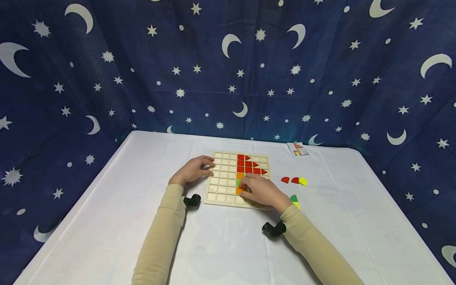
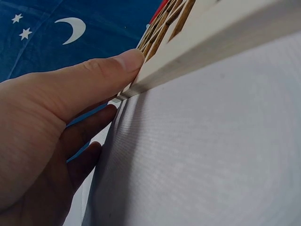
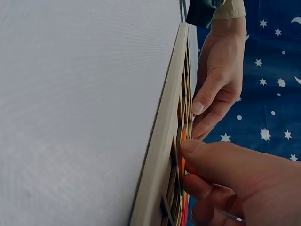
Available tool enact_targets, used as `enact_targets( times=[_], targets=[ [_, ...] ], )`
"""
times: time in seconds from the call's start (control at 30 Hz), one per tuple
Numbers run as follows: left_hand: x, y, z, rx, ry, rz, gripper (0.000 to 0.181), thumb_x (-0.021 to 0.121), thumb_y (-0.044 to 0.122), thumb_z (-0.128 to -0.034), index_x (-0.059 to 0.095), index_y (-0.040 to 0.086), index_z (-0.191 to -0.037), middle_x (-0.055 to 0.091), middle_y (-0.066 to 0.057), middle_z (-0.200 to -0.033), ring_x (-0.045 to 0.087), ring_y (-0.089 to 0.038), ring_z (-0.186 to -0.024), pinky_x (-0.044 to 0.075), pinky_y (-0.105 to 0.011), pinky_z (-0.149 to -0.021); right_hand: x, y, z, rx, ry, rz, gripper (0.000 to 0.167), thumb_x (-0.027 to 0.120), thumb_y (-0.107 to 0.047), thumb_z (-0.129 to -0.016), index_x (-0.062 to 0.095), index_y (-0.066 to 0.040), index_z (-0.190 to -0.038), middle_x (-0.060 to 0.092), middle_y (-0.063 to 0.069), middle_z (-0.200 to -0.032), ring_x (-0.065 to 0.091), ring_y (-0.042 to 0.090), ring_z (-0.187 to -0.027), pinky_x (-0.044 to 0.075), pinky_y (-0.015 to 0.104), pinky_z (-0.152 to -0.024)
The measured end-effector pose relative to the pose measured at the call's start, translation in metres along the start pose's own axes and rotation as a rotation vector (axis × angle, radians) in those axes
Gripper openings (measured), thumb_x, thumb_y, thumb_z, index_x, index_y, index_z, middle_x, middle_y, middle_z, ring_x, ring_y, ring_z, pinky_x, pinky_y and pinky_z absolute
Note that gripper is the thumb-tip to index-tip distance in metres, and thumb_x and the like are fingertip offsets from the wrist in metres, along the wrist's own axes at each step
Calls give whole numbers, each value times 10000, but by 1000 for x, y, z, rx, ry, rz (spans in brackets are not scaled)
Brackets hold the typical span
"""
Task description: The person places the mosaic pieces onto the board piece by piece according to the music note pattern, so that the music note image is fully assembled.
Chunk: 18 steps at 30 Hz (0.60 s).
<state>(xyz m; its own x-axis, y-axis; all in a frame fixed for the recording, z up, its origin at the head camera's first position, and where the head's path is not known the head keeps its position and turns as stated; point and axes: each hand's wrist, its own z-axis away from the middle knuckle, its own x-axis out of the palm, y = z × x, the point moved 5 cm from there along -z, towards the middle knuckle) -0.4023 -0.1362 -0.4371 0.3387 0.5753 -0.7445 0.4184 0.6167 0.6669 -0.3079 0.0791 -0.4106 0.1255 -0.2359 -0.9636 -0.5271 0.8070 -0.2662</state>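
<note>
A pale wooden grid board (image 1: 221, 181) lies on the table. Red square and pointed tiles (image 1: 248, 164) fill parts of its upper rows. Below them, orange (image 1: 240, 190) and green (image 1: 238, 182) tiles sit in one column. My left hand (image 1: 192, 170) rests at the board's left edge, fingers spread; in the left wrist view its thumb (image 2: 108, 70) touches the rim. Over the lower right of the board, my right hand (image 1: 263, 190) pinches a small tile between thumb and forefinger. That tile is mostly hidden; a bit of red (image 3: 189, 167) shows there in the right wrist view.
Right of the board lie two red rounded tiles (image 1: 285, 180), a yellow square tile (image 1: 303, 181), and a green tile (image 1: 293, 198) beside a yellow piece (image 1: 297, 205). A pattern card (image 1: 297, 149) lies at the back. Starry blue cloth (image 1: 199, 51) hangs behind the table.
</note>
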Motion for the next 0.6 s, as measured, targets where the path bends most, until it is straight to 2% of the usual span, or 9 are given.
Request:
enact_targets(
  times=[0.3, 0.43, 0.6],
  targets=[
    [-1, 1, 2, 7, -5, -3, 385, 733, 212, -892, 665, 36, -1227, 500, -121, -1430, 403, -315, -1365, 323, -449, -1143, -13, 20, 19, 103, -16, -52, 219, 724, -275, -894, 712, -139, -1066, 619, -54, -979, 577, 109, -862, 530, 328, -810],
    [-1, 0, 1, 4, -4, -6, 375, 737, 206, -888, 670, 38, -1215, 502, -123, -1429, 403, -315, -1365, 316, -448, -1147, -22, 40, 37, 147, -50, -79, 229, 723, -252, -894, 709, -111, -1075, 635, -32, -984, 572, 140, -868, 532, 343, -824],
    [0, -1, 0, 8, -3, -7, 376, 740, 213, -885, 672, 42, -1214, 502, -117, -1430, 402, -311, -1367, 312, -444, -1150, -41, 71, 62, 197, -118, -154, 209, 716, -171, -895, 701, -65, -1074, 647, 0, -986, 565, 155, -852, 528, 345, -779]
  ],
)
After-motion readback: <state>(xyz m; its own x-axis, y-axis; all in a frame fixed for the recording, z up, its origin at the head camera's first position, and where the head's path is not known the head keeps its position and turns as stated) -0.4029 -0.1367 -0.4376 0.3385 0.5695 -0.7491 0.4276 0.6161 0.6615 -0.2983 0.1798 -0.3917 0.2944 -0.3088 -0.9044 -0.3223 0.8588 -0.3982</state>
